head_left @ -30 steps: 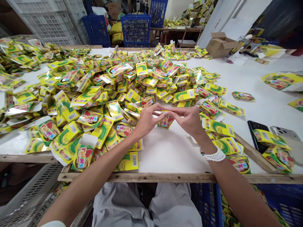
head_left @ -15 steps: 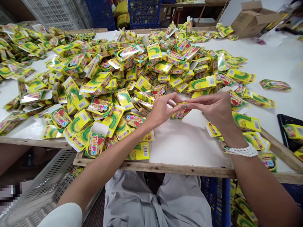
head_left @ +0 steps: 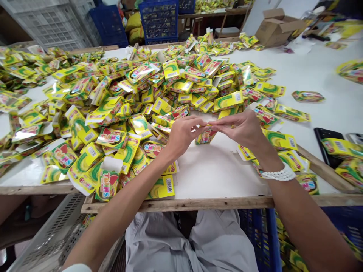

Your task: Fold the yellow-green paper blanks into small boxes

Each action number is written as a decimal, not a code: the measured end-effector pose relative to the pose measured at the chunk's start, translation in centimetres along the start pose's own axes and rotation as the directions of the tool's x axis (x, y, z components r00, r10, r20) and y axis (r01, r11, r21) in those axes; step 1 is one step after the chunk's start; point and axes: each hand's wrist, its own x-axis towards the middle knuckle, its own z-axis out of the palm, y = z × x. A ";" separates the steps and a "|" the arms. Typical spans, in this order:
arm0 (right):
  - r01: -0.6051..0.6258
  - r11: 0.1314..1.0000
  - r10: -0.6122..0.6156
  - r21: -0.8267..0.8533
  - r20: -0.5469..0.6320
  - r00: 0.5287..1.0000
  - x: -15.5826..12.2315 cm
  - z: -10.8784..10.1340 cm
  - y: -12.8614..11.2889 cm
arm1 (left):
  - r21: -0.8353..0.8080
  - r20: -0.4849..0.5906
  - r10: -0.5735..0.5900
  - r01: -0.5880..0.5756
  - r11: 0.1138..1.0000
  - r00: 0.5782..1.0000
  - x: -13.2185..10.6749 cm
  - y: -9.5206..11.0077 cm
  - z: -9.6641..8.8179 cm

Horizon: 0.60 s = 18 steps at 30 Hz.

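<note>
Fingers [head_left: 195, 121] of both hands are pinching the upper edge of a small yellow-and-green carton [head_left: 204, 138], the left hand [head_left: 181, 136] with curled forefinger and thumb, the right hand [head_left: 246, 126] with straight fingers lying together above its thumb; the fingertips are nearly meeting. Taking the wooden front rail [head_left: 204, 204] as reference, the carton is standing roughly upright beyond its middle, at the white tabletop [head_left: 215, 173]; whether its base is touching cannot be told. Similar cartons [head_left: 161, 107] are lying heaped beyond and to the left of the rail's middle, some showing raised white flaps; a dark phone [head_left: 326, 133] is resting beyond the rail's right stretch. Judged from the grip, the hands are working the carton's top end; the fingers are covering any flap there. The next move seems to be calling for light, even pressure from both sides, the thin card probably creasing easily.
</note>
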 end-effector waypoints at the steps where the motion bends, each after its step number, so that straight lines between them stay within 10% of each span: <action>1: 0.007 1.000 -0.007 -0.008 0.023 1.000 0.0 -0.2 0.0 | 0.035 -0.016 0.046 -0.046 0.998 0.999 -0.1 0.0 0.0; 10: 0.089 0.988 -0.072 -0.130 0.128 0.989 0.1 -1.2 -0.6 | 0.280 0.030 0.245 -0.244 0.929 0.969 -0.2 1.0 -0.7; 18: 0.218 0.927 -0.184 -0.304 0.136 0.973 -0.2 -0.5 -0.6 | 0.258 0.045 0.113 -0.121 0.958 0.993 -0.1 1.2 -0.6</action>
